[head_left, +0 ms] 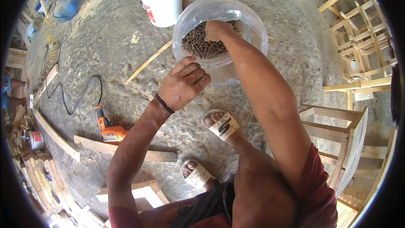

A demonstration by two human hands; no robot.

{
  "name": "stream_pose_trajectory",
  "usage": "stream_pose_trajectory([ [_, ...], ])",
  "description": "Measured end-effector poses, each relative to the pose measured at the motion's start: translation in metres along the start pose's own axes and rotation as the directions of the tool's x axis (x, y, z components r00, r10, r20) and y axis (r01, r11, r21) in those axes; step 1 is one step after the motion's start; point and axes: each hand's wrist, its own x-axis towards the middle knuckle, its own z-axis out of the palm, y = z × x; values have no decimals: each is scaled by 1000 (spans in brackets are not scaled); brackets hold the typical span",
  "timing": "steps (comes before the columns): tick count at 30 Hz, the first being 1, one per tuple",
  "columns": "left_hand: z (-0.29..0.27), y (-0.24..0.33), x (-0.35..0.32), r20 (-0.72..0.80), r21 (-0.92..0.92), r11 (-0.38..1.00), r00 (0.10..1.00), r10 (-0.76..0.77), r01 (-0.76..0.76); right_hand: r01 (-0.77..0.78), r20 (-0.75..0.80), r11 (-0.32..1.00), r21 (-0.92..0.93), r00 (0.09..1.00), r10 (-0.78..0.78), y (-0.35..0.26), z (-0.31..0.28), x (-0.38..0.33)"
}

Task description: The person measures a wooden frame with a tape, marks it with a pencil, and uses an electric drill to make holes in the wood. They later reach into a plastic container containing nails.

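Nearest the viewer, the person's two sandalled feet (221, 124) stand on the rough concrete floor (126, 38), with a wooden frame (145, 192) at the near left and an orange power drill (109, 130) lying beside a wooden plank (126, 148) a little farther left, its black cable (74, 101) curling away. Past the feet, the left hand (182, 85) hangs with fingers loosely spread and gently curled, holding nothing, just at the near rim of the clear plastic bucket (219, 38) and possibly brushing it; contact cannot be told for certain. The bucket sits on the floor straight ahead, holding a heap of dark nails (201, 44). The right hand (217, 29) is down inside it, fingers bunched together on a clump of nails at the far side of the heap. To gather nails well, the left hand would best settle on the rim to keep the light bucket from tipping, while the right closes gently and lifts straight up, points away from the palm. Beyond the bucket stands a lidded white tub (161, 1), a thin wooden strip (148, 61) lies at its near left, and unfinished wooden stools (358, 38) are stacked at the far right.
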Motion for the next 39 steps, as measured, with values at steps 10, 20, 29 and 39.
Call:
stream_pose_trajectory([
  [10, -1, 2, 5, 17, 8, 999, 999, -35, 35, -223, -168, 965, 136, 955, 244, 11, -6, 3],
  [20, 0, 4, -1, 18, 17, 999, 999, -38, 38, 141, -513, 979, 148, 857, -46, 5, 14, 4],
  [29, 5, 5, -2, 18, 1, 1000, 999, -29, 29, 224, -582, 969, 103, 804, -124, 3, 32, 11],
  [39, 2, -3, 6, 36, 6, 999, 998, -48, 47, 71, -495, 978, 194, 868, 35, -15, -36, -64],
])
